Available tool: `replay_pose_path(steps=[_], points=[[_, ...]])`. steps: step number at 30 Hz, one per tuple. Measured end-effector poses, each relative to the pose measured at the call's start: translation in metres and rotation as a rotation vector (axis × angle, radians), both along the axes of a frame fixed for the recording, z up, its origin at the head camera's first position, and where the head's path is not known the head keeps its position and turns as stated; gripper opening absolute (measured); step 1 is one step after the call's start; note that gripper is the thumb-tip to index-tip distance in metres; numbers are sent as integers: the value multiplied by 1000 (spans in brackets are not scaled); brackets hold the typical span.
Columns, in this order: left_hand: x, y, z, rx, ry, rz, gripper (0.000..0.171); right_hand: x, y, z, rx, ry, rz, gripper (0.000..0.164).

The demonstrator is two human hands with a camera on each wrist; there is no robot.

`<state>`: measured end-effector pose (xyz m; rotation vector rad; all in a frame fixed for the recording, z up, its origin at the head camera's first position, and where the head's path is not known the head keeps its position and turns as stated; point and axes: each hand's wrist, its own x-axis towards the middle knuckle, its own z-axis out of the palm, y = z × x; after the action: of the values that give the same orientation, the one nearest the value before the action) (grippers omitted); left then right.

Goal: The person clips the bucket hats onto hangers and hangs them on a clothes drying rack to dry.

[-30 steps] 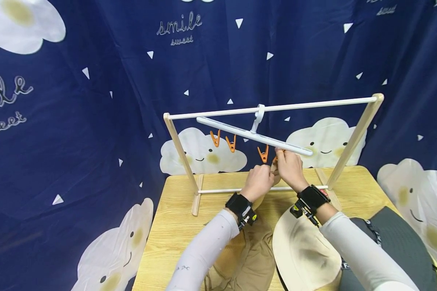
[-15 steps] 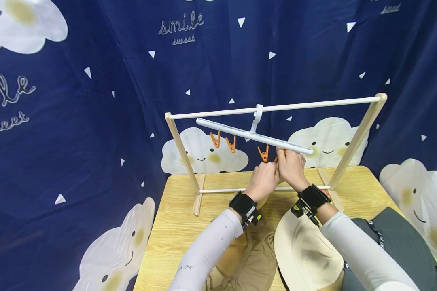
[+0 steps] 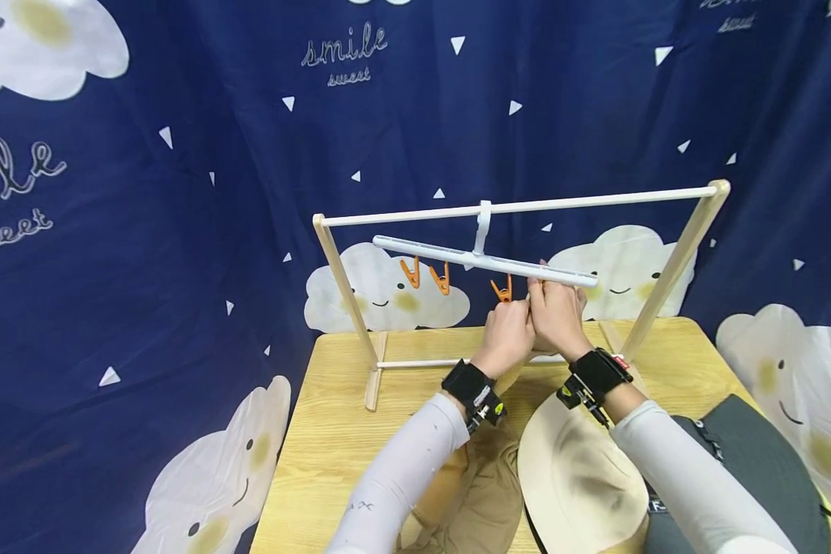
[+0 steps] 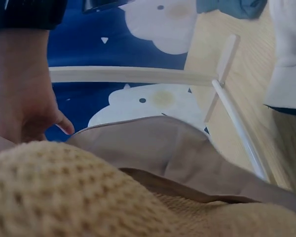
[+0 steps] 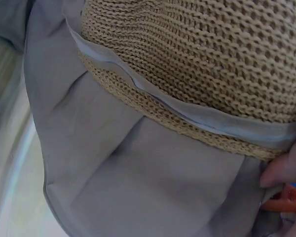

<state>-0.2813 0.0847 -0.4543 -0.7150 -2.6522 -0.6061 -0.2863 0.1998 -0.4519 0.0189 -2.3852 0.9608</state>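
Note:
A brown sun hat (image 3: 485,496) with a knitted crown and a cloth brim hangs below both hands, partly behind the left forearm. My left hand (image 3: 507,335) grips its upper edge, right beside the right hand. With its fingertips under the low right end of a white hanger (image 3: 485,262), my right hand (image 3: 557,312) pinches an orange clip (image 5: 287,200) at the brim's edge. The clip is mostly hidden by fingers. Several other orange clips, one of them a clip (image 3: 503,291) just above the left hand, dangle from the hanger.
A wooden rack (image 3: 647,269) carries the hanger on its top rod (image 3: 595,201). On the table (image 3: 339,446), a cream hat (image 3: 578,481) lies right of the brown one, with a dark grey hat (image 3: 762,469) farther right. A blue curtain (image 3: 415,138) stands behind.
My left hand has moved up and right, against the right hand. The hanger has swung a little closer to level, and its hook has slid slightly left along the rod.

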Motion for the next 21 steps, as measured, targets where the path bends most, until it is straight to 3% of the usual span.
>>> replay_pose_path(steps=[5, 10, 16, 21], points=[[2, 1, -2, 71, 3, 49, 31, 1, 0, 4, 34, -22, 1, 50], [3, 4, -7, 134, 42, 88, 23, 4, 1, 2, 46, -18, -18, 49], [3, 10, -9, 184, 84, 89, 7, 1, 7, 4, 50, -1, -55, 40], [4, 15, -7, 223, 81, 73, 9, 0, 15, 6, 28, 33, -54, 35]])
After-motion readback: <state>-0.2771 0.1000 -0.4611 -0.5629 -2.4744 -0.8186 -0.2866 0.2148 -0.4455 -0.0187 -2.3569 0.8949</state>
